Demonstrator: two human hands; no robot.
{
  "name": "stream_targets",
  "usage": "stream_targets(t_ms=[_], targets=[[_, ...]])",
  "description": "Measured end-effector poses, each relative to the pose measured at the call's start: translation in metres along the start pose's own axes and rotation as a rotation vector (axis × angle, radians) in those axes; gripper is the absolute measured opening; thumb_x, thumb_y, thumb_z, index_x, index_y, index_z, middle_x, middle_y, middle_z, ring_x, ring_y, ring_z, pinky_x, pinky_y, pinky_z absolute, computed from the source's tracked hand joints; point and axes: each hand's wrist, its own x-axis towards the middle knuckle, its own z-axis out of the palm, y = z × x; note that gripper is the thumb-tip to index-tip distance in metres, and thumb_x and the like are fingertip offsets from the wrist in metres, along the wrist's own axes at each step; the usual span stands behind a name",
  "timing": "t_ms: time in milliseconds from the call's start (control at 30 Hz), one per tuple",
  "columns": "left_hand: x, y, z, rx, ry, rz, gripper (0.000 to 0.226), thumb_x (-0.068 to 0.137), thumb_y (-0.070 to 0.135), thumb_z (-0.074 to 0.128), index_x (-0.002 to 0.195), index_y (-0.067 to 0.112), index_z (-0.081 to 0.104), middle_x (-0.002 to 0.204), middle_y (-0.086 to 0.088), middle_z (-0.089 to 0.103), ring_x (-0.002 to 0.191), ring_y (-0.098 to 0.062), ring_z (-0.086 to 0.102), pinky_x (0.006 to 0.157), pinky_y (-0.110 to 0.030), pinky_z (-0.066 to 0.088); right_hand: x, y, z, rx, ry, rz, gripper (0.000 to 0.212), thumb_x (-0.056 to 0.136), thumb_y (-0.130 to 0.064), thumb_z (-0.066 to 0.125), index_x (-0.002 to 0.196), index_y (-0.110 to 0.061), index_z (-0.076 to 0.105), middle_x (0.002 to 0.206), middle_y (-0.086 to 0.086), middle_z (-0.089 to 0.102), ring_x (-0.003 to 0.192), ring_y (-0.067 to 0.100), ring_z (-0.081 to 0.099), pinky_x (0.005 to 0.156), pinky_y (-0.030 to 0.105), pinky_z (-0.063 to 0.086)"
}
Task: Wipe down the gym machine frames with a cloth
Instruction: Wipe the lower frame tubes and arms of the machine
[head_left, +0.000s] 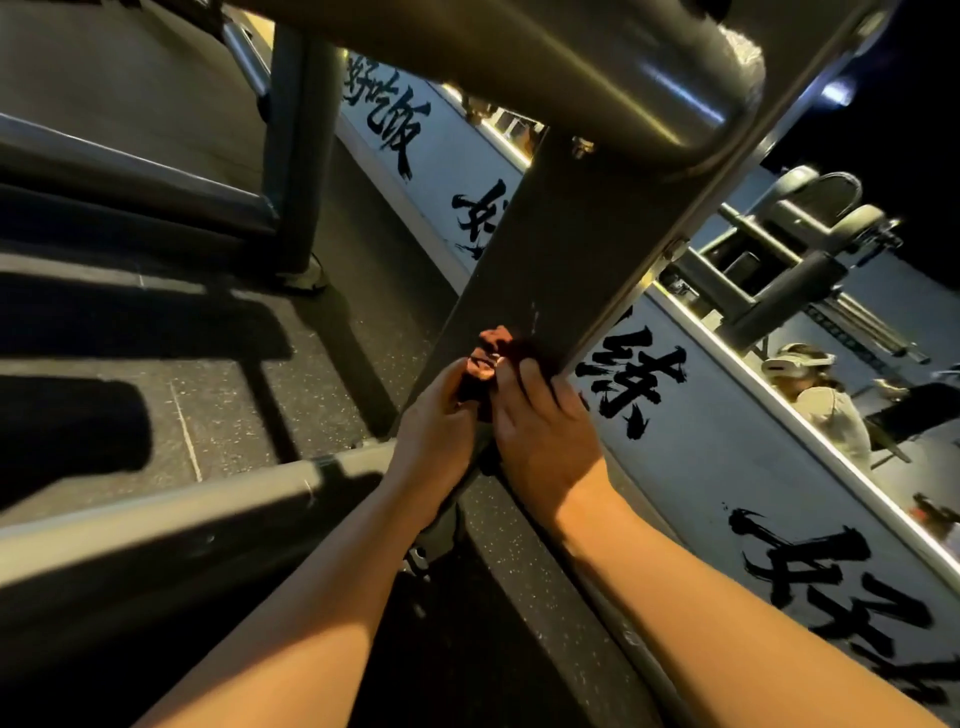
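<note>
Hands (498, 415) with cloth (491, 353) against frame post (545, 249)

Both hands meet at the lower part of a dark grey machine upright (550, 260). The left hand (441, 421) pinches a bunched reddish-brown cloth (491, 353) against the upright's face. The right hand (545, 436) lies over the cloth's dark end, fingers curled toward the upright's right edge. A rounded crossbar (597, 67) passes overhead. Speckled rubber flooring (208, 405) lies to the left. To the right, a white wall panel (727, 467) carries black brush lettering, a mirror (857, 312) above it.
</note>
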Motion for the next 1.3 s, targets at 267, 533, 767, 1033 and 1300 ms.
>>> stream_targets(t_ms=[267, 533, 767, 1033, 1300], targets=[[-0.009, 0.003, 0.017, -0.497, -0.153, 0.076, 0.048, 0.101, 0.038, 0.037, 0.148, 0.035, 0.03, 0.14, 0.002, 0.05, 0.123, -0.012, 0.055, 0.1, -0.037, 0.049, 0.007, -0.003, -0.027, 0.865, 0.3, 0.272, 0.062, 0.073, -0.013, 0.08, 0.123, -0.016, 0.044, 0.139, 0.006, 0.039, 0.111, 0.031, 0.061, 0.092, 0.022, 0.05], [0.011, 0.023, 0.048, 0.096, 0.188, 0.45, 0.056, 0.096, 0.029, 0.055, 0.147, 0.033, 0.032, 0.156, -0.001, 0.028, 0.138, -0.012, 0.035, 0.106, -0.01, 0.033, -0.018, 0.045, -0.027, 0.683, 0.426, 0.31, 0.042, 0.088, -0.006, 0.043, 0.127, 0.006, 0.054, 0.136, 0.011, 0.04, 0.127, 0.031, 0.04, 0.112, 0.035, 0.036], [0.03, 0.002, 0.021, 0.446, 0.356, 0.141, 0.041, 0.09, 0.016, 0.065, 0.13, 0.015, 0.056, 0.132, -0.006, 0.055, 0.118, -0.016, 0.054, 0.104, -0.033, 0.045, -0.008, 0.006, -0.024, 0.896, 0.553, 0.777, 0.032, 0.097, -0.015, 0.038, 0.128, -0.014, 0.047, 0.122, 0.01, 0.057, 0.132, 0.014, 0.042, 0.103, 0.022, 0.039], [0.021, -0.009, 0.033, 0.506, 0.304, 0.397, 0.045, 0.088, 0.005, 0.064, 0.131, 0.016, 0.056, 0.136, -0.007, 0.043, 0.124, -0.019, 0.048, 0.101, -0.021, 0.04, -0.004, -0.012, -0.024, 1.304, 0.409, 1.003, 0.043, 0.1, -0.007, 0.04, 0.142, -0.012, 0.045, 0.142, -0.004, 0.046, 0.13, -0.012, 0.038, 0.105, 0.006, 0.029], [0.021, 0.008, 0.049, 0.281, 0.243, 0.698, 0.042, 0.091, 0.017, 0.052, 0.132, 0.022, 0.054, 0.141, -0.005, 0.036, 0.126, -0.014, 0.046, 0.104, -0.021, 0.043, -0.006, -0.007, -0.027, 1.354, 0.34, 0.975, 0.041, 0.106, -0.024, 0.025, 0.143, -0.014, 0.04, 0.13, -0.007, 0.057, 0.12, 0.001, 0.055, 0.099, 0.015, 0.045]])
